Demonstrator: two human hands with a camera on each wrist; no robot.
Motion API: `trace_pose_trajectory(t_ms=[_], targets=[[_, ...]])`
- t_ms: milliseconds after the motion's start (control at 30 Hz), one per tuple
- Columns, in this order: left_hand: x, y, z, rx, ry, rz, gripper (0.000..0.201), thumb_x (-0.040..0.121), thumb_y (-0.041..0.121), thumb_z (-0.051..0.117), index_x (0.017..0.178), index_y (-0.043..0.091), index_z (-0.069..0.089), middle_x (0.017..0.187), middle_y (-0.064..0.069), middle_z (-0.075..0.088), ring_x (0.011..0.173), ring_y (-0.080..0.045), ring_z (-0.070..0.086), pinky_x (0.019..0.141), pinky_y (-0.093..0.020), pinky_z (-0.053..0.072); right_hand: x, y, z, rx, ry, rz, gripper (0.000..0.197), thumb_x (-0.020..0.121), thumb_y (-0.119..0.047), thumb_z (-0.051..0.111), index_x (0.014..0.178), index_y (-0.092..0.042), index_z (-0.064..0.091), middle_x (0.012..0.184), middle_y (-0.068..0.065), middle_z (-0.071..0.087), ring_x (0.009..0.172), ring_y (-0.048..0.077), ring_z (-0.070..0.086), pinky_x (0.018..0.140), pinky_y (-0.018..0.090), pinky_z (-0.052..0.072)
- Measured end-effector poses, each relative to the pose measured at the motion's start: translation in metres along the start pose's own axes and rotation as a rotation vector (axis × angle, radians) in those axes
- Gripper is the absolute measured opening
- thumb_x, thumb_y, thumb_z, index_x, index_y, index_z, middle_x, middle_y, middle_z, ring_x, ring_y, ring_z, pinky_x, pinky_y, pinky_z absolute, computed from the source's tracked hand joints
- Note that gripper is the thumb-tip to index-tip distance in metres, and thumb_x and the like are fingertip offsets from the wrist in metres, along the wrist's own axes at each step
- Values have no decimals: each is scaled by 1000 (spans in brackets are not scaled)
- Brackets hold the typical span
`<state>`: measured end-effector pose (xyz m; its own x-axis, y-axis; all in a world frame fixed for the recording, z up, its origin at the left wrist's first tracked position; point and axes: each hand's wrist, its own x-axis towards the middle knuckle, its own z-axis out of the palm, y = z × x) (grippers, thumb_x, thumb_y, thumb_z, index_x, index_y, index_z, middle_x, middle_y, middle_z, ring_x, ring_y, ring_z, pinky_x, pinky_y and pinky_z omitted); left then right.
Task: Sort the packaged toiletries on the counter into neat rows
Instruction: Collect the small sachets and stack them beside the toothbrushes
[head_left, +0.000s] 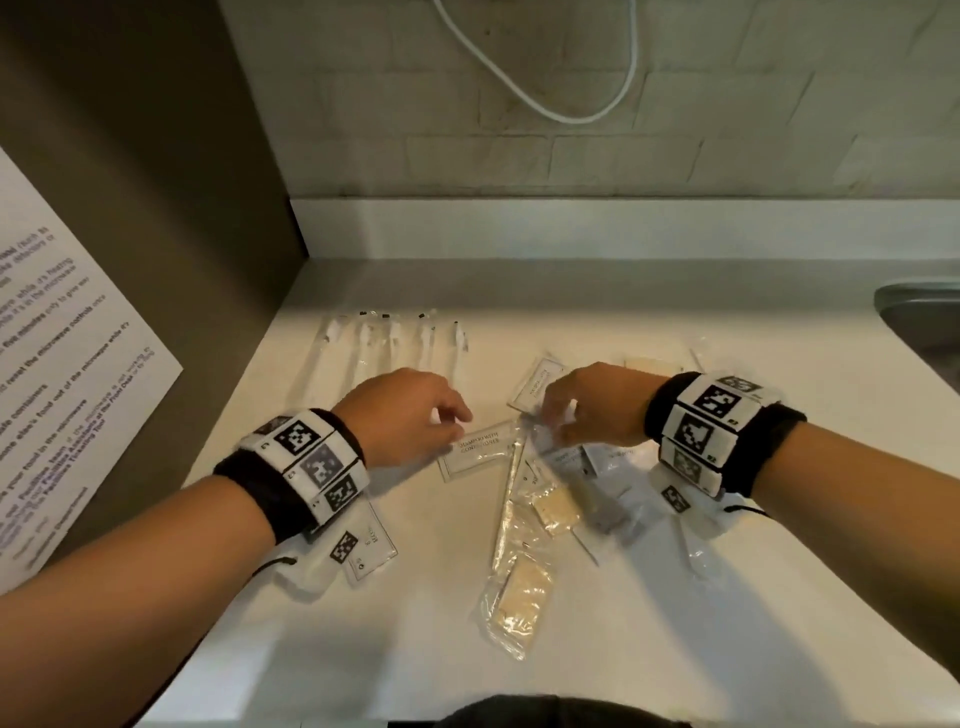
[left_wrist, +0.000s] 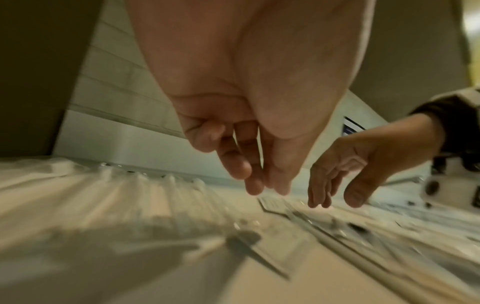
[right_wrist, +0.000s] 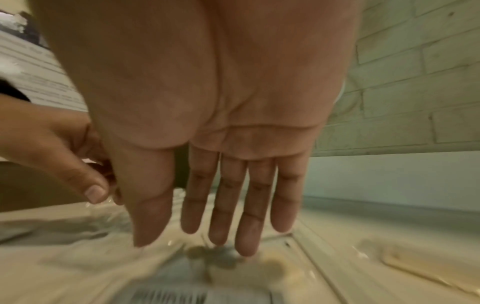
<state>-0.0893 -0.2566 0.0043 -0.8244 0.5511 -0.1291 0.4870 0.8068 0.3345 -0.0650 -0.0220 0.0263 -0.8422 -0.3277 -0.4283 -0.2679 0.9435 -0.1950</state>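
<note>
Mid-sort: 5 toothbrush packets (head_left: 395, 340) lay rowed at far left. Left hand (head_left: 402, 415) and right hand (head_left: 587, 405), fingers relaxed, gripping nothing, hovered over the jumbled sachets (head_left: 540, 499) on the surface (head_left: 727, 597); next, probably, pinching the shampoo sachet (head_left: 475, 449).

We count five long clear-wrapped white toothbrush packets (head_left: 395, 343) in the row at the back left of the white counter (head_left: 727, 597). We count three flat white printed sachets (head_left: 475, 452) in plain sight, and two clear packets with pale yellow pads (head_left: 522, 603). The overlapping clear packets (head_left: 597, 467) under our right wrist we cannot number
</note>
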Motion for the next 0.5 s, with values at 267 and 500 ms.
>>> trace_pose_trajectory(t_ms=[267,500], targets=[[-7,29,40,254,-121,-11,30,97,36,47,103,20,72,94,2,62,83,-21,63,75,-35,54,-27,12,44,92,95,17,34,88,-27,65,123,-30,64,122,-12,57,105,12,58,91,24,46],[-19,35,42,119,-136,-14,31,86,42,68,112,25,66,108,8,56,94,-13,58,75,-27,46,-38,9,49,17,56,75,25,84,-35,69,102,-18,69,97,-8,66,88,13,58,83,24,42]])
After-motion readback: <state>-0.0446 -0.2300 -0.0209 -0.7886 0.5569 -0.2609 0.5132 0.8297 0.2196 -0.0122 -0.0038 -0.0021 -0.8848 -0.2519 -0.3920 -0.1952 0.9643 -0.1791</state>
